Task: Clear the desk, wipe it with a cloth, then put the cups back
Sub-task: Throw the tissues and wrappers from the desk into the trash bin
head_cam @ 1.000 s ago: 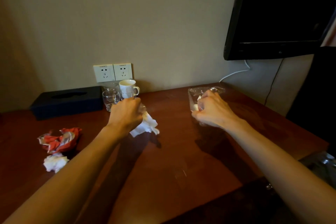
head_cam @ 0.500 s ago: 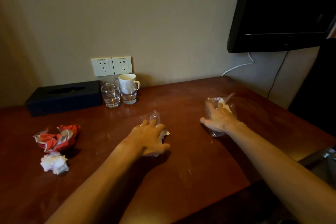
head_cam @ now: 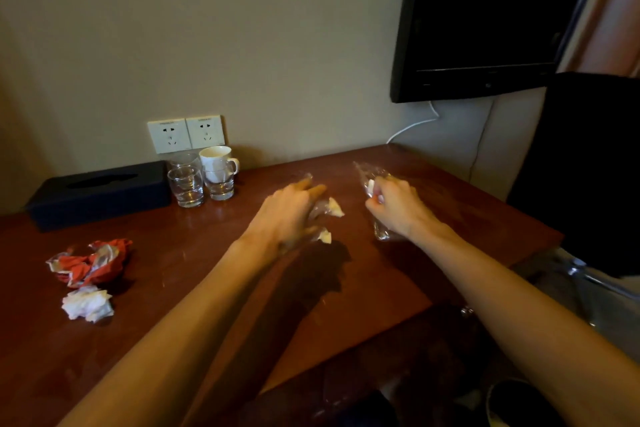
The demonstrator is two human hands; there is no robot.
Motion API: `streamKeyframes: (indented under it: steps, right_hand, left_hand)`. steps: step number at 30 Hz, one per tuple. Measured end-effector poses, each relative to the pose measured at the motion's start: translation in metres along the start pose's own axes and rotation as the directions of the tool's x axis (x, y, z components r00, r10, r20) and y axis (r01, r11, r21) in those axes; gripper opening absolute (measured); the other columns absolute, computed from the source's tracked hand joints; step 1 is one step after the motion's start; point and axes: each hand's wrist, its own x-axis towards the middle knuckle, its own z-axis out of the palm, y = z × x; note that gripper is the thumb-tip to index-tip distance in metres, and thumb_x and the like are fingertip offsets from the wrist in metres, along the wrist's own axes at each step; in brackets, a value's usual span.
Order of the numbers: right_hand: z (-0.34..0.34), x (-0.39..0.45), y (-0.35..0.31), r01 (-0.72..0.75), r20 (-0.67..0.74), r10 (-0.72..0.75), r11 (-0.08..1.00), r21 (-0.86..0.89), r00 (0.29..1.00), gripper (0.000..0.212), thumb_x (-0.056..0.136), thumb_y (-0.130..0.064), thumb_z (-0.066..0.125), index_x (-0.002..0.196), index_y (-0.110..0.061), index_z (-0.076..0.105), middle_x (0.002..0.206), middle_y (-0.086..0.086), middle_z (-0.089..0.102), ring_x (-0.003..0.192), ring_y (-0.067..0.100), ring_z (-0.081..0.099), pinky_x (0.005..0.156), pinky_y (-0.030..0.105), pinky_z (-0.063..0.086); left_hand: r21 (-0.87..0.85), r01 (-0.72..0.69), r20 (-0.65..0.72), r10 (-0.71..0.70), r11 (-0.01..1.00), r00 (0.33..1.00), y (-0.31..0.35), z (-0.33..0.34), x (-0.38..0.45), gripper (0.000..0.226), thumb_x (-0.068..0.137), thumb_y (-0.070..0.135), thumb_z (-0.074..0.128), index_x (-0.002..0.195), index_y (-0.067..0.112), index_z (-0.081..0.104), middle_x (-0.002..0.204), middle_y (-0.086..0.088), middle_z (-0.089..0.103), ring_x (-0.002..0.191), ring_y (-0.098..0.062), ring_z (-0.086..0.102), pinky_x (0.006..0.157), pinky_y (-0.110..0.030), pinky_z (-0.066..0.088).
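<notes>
Head view: left hand (head_cam: 289, 215) has lifted, both still clutching plastic wrappers (head_cam: 369, 184).

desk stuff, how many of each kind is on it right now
Glasses: 3
Mug: 1
Tissue box: 1
Red wrapper: 1
Loose tissue wad: 1
Clear wrappers with tissue, in the hands: 2
Total: 9

Bare desk (head_cam: 207, 253) between wrapper (head_cam: 90, 262) and glasses (head_cam: 199, 184)
</notes>
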Motion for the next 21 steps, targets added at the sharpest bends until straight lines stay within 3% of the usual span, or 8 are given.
streamKeyframes:
  steps: [2, 5, 9, 14, 18, 21]
  right_hand:
    - [-0.025, -0.021, 0.003, 0.011, -0.061, -0.008, 0.999, 0.042, 0.998, 0.008, 0.093, -0.023, 0.063, 0.093, -0.015, 0.063, 0.105, 0.007, 0.067, 0.090, 0.026, 0.061, 0.072, 0.033, 0.047]
    - [-0.055, -0.064, 0.023, -0.004, -0.148, 0.018, 0.996, 0.090, 0.989, 0.010, 0.090, -0.026, 0.063, 0.086, -0.020, 0.057, 0.099, 0.003, 0.063, 0.084, 0.024, 0.055, 0.069, 0.032, 0.042]
    - [-0.081, -0.138, 0.071, -0.072, -0.228, 0.095, 0.992, 0.107, 0.969, 0.010, 0.089, -0.027, 0.064, 0.086, -0.021, 0.057, 0.093, -0.002, 0.055, 0.084, 0.021, 0.049, 0.072, 0.032, 0.039]
    - [-0.073, -0.236, 0.155, -0.248, -0.244, 0.273, 0.960, 0.129, 0.931, 0.011, 0.096, -0.020, 0.065, 0.088, -0.016, 0.058, 0.092, -0.001, 0.058, 0.086, 0.016, 0.057, 0.064, 0.021, 0.035]
    - [-0.045, -0.298, 0.229, -0.427, -0.143, 0.468, 0.870, 0.245, 0.872, 0.011, 0.097, -0.019, 0.065, 0.088, -0.013, 0.062, 0.093, -0.001, 0.061, 0.085, 0.015, 0.059, 0.060, 0.016, 0.036]
    - [-0.018, -0.326, 0.277, -0.515, -0.072, 0.550, 0.814, 0.268, 0.832, 0.014, 0.095, -0.021, 0.065, 0.084, -0.013, 0.061, 0.094, 0.004, 0.066, 0.083, 0.019, 0.061, 0.064, 0.025, 0.046]
  left_hand:
    - [-0.012, -0.021, -0.089, 0.020, 1.000, 0.996, 0.041, -0.014, 0.005, 0.055, 0.085, 0.038, 0.075, 0.130, 0.021, 0.051, 0.127, -0.005, 0.053, 0.104, -0.040, 0.064, 0.073, -0.043, 0.050]
    - [-0.141, -0.032, -0.208, 0.002, 0.989, 0.978, 0.097, -0.017, -0.004, 0.046, 0.086, 0.037, 0.069, 0.124, 0.021, 0.047, 0.121, -0.004, 0.051, 0.093, -0.041, 0.064, 0.069, -0.044, 0.052]
    - [-0.259, -0.049, -0.216, -0.009, 0.965, 0.976, 0.175, 0.009, -0.033, 0.043, 0.088, 0.036, 0.066, 0.122, 0.022, 0.045, 0.114, -0.003, 0.051, 0.089, -0.037, 0.063, 0.069, -0.045, 0.052]
    - [-0.407, -0.136, -0.109, 0.099, 0.903, 0.989, 0.272, 0.078, -0.064, 0.036, 0.088, 0.036, 0.065, 0.119, 0.030, 0.047, 0.114, 0.004, 0.051, 0.092, -0.026, 0.063, 0.073, -0.046, 0.056]
    - [-0.454, -0.181, -0.017, 0.194, 0.872, 0.981, 0.339, 0.152, -0.069, 0.038, 0.088, 0.035, 0.065, 0.121, 0.028, 0.048, 0.114, 0.004, 0.052, 0.097, -0.020, 0.058, 0.073, -0.039, 0.051]
    - [-0.470, -0.165, 0.119, 0.248, 0.867, 0.961, 0.378, 0.213, -0.061, 0.039, 0.088, 0.032, 0.066, 0.122, 0.026, 0.049, 0.113, 0.001, 0.053, 0.099, -0.021, 0.057, 0.075, -0.037, 0.050]
